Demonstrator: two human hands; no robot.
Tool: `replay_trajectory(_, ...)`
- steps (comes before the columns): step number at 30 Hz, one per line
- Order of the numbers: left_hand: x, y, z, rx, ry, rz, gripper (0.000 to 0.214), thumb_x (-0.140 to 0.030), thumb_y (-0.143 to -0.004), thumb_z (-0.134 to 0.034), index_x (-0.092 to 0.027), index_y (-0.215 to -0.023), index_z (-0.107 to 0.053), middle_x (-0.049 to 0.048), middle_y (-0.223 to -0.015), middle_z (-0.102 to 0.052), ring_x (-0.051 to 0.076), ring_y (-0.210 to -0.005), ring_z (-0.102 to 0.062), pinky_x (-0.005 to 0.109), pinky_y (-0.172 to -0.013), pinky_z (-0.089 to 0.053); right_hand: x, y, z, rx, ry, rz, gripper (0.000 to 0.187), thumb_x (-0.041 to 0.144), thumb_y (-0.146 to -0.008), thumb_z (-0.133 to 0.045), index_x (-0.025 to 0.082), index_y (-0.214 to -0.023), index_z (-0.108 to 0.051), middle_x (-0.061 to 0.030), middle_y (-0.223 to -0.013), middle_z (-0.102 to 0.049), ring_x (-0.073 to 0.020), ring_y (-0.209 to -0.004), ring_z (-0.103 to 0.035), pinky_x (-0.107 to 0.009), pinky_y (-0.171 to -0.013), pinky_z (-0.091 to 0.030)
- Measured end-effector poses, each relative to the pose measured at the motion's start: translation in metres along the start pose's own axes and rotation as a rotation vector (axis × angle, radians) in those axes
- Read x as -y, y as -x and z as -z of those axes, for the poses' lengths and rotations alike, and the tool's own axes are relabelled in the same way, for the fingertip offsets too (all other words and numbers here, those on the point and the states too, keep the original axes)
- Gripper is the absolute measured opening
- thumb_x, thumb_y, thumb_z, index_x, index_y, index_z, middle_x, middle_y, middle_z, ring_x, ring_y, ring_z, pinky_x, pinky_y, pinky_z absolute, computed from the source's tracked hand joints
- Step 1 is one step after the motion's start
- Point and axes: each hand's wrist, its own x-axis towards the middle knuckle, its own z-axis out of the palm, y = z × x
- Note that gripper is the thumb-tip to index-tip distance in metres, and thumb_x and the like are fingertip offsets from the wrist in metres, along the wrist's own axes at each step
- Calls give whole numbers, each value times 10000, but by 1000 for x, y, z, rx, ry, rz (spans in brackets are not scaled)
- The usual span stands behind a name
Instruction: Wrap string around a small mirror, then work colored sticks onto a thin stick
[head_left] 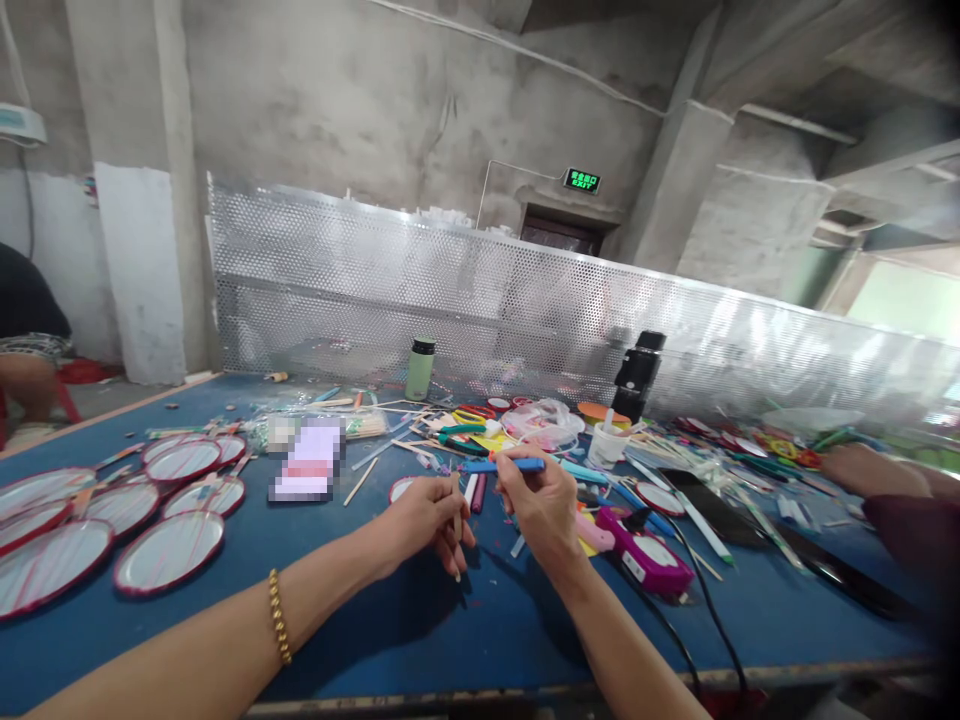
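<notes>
The light is moderate and soft, strongest far to the right of the grip of the right hand (538, 500), where a pale opening (900, 290) nearly washes out. Behind the grip, the perforated metal screen (420, 270) carries streaky glare. Below it, diffuse shadows from that hand and the left hand (424, 520) darken the blue tabletop (480, 645). High above, the exit sign (582, 181) glows green. Wide-angle stretch distorts the edges; far right, a maroon sleeve (900, 530) blurs into black vignetting. Left of the grip, mosaic blocks obscure the phone (307, 462).
</notes>
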Motion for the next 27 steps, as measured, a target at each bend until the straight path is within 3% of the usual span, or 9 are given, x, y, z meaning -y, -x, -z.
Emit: replay_trajectory(27,6,-3,0,-11,-80,-18,306,-451,-791,-536,-159,-783,-445,65,-668,-663,179,-474,-651,263,-423,-505,2,3,-4,38,3,4,200,360,-833,-611,175,-758,-617,43,-514,-537,-74,-345,-453,-187,-331,-360)
